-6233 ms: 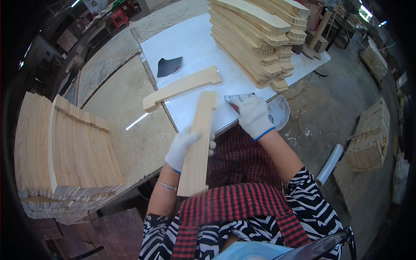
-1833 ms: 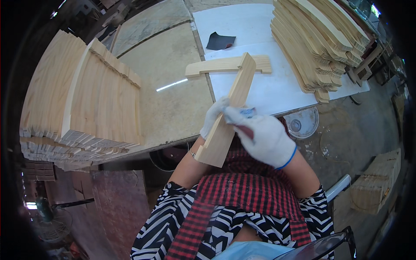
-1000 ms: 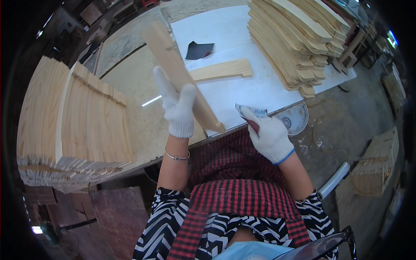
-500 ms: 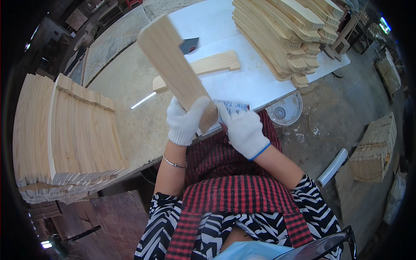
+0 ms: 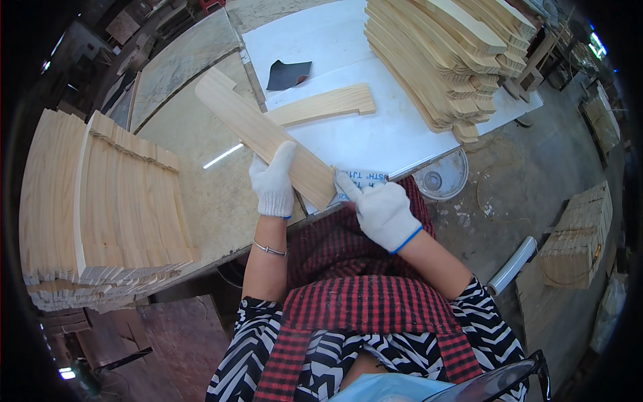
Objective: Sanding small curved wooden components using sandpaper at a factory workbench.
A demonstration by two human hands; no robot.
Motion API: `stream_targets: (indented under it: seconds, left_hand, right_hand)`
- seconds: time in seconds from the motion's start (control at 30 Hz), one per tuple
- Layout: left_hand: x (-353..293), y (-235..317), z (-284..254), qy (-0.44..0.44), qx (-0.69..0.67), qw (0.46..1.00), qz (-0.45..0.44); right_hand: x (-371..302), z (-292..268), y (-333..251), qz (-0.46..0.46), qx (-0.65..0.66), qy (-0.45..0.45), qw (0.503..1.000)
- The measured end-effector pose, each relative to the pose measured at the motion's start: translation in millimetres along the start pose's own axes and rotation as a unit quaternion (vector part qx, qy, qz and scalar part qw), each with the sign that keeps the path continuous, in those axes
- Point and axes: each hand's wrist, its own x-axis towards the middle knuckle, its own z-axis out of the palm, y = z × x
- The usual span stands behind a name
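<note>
My gloved left hand [image 5: 273,182] is wrapped round a pale, flat wooden piece [image 5: 261,134] with a notch near its far end. The piece slants from the far left down toward me, over the table's front edge. My gloved right hand [image 5: 387,213] grips a sheet of sandpaper [image 5: 365,177], its printed white back showing, against the near end of the wood. The forefinger lies along that end; the other fingers are mostly hidden. Beyond the held piece, a similar notched wooden piece [image 5: 328,105] lies on the white sheet covering part of the table.
A dark sandpaper scrap [image 5: 288,76] lies farther back. Shaped wooden pieces form a tall stack [image 5: 435,67] at the far right, another stack [image 5: 127,201] at the left. A white bucket [image 5: 442,177] and a bundle of wood [image 5: 575,234] stand on the floor to the right.
The held wooden piece has turned, its far end lowering and swinging left, uncovering the dark scrap. My left thumb now lies along its edge. My right hand stays at the near end.
</note>
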Motion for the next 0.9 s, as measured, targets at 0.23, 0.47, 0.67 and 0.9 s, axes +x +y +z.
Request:
stream_targets:
  seconds: [0.23,0.47,0.67,0.9]
  left_hand:
    - [4,-11,-3,0.013,0.002,1.0,-0.01]
    - [4,-13,-7,0.034,-0.024,0.999,-0.025]
    - [-8,7,5,-0.048,-0.112,0.993,-0.002]
    - [-29,35,-6,-0.281,0.054,0.957,0.041]
  right_hand:
    - [20,-7,-10,0.049,-0.014,-0.032,0.998]
    - [15,-10,2,0.013,0.033,0.068,0.997]
    - [-7,-12,0,0.072,0.033,-0.036,0.996]
    - [14,-50,22,0.001,0.003,-0.038,0.999]
